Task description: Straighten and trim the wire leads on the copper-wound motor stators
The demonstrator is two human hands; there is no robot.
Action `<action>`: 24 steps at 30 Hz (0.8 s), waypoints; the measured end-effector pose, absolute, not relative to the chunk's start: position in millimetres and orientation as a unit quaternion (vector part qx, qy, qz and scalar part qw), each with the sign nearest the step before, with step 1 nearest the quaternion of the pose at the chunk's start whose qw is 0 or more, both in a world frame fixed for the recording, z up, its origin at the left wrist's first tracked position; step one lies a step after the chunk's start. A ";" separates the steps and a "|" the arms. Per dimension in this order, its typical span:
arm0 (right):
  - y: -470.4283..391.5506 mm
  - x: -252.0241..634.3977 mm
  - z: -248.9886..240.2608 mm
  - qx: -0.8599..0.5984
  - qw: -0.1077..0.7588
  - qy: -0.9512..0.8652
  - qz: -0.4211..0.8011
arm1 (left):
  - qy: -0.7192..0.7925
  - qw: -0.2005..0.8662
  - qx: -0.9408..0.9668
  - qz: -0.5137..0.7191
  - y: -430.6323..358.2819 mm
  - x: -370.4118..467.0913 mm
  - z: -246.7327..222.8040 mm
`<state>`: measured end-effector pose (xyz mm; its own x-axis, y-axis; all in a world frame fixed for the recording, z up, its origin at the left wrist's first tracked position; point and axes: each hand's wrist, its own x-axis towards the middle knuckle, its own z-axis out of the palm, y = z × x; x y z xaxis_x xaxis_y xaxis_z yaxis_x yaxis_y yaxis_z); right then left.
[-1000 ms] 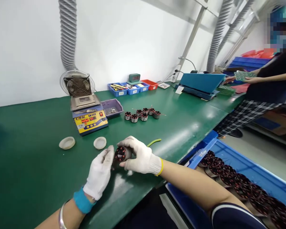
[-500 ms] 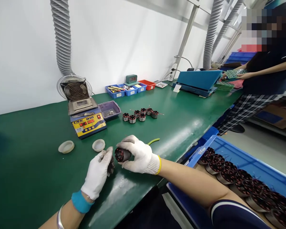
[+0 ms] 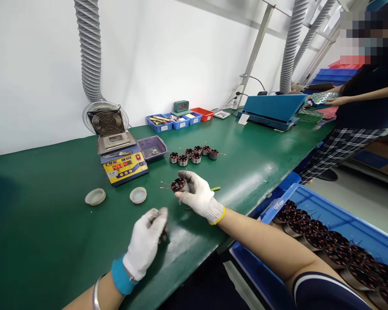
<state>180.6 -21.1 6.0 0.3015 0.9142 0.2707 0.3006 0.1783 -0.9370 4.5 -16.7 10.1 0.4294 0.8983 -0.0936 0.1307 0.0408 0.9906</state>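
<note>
knit-gloved right hand (image 3: 198, 196) around ribbed copper-wound stator (image 3: 178, 184)

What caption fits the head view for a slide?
Gloved right hand holds a wound coil above the green bench; left hand rests nearby.

Desk (image 3: 51, 224): smooth green mat, slight sheen. Both hands in white knit cloth gloves. Stator (image 3: 178, 184): shiny metal shell w/ glossy copper wire. Blue plastic bin (image 3: 310, 206), corrugated metal duct (image 3: 90, 51).
</note>
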 end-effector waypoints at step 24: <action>70.1 127.9 31.7 -0.737 0.182 -0.624 0.186 | 0.150 0.467 0.871 -0.043 -1.9 -4.2 20.5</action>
